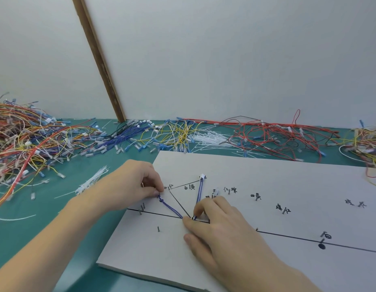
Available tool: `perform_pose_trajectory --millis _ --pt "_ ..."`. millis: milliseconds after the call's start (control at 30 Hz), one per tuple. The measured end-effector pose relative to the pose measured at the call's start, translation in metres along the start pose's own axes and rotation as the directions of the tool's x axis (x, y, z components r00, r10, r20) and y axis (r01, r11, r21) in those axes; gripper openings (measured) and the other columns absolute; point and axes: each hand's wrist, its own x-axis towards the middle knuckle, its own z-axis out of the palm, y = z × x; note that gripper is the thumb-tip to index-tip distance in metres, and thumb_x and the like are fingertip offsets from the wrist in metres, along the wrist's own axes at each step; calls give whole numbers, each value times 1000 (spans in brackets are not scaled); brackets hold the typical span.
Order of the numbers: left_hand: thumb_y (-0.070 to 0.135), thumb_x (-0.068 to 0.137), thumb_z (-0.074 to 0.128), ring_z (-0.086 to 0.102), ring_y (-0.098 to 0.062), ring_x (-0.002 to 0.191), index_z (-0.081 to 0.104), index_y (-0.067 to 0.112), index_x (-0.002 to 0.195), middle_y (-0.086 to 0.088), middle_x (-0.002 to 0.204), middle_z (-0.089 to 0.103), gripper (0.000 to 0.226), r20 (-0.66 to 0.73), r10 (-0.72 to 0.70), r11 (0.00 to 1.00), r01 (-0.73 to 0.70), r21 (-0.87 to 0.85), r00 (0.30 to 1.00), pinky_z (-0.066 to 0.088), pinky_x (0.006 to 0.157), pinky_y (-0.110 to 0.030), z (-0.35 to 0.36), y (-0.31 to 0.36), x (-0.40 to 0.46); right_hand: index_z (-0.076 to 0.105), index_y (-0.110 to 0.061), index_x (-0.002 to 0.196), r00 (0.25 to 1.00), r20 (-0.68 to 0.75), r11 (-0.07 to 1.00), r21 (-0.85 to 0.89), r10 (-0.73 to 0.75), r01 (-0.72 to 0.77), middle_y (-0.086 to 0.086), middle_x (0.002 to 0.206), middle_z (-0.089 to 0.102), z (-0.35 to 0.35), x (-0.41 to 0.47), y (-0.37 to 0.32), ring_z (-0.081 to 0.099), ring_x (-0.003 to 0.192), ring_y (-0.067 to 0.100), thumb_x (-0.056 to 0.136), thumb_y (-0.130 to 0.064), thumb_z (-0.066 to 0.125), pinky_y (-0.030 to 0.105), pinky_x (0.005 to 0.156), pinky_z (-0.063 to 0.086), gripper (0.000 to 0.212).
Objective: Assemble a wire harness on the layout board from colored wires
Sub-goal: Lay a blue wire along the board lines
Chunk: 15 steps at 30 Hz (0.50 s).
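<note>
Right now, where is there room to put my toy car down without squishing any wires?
The near right of the white layout board, below the black line, is bare. So is the board's far strip behind the handwritten labels. Crowded: the green mat along the wall, heaped with colored wire piles, and the board's middle, where both hands work the blue wire.

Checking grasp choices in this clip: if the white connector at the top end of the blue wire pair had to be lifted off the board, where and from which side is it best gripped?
Probably pinch the white connector across its two side faces, coming from above and the far side. The blue wires leave its near end toward the right hand, so that side is taken.
</note>
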Motion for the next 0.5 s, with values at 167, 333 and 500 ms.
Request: perform_pose_trajectory --millis 167,333,500 --pt "19 86 81 68 -2 78 80 37 87 22 82 74 18 112 -72 997 71 14 991 55 72 -21 -10 4 1 60 -32 121 999 -37 998 57 20 -18 -19 126 43 -1 -1 3 29 124 8 106 -51 25 26 99 36 42" --pt "24 86 78 69 -1 70 79 37 85 21 78 75 13 77 -79 996 76 36 994 51 62 -13 -30 13 18 65 -34 118 995 -98 988 156 10 5 -22 121 48 0 -1 4 30 121 1 106 -50 30 19 97 35 41" --pt "33 87 73 71 -14 68 74 28 78 6 68 72 11 -166 -162 987 158 -39 973 48 54 -20 -10 29 77 72 -33 113 979 -203 970 237 0 49 -20 112 57 5 0 6 39 115 3 103 -46 39 21 92 42 37"
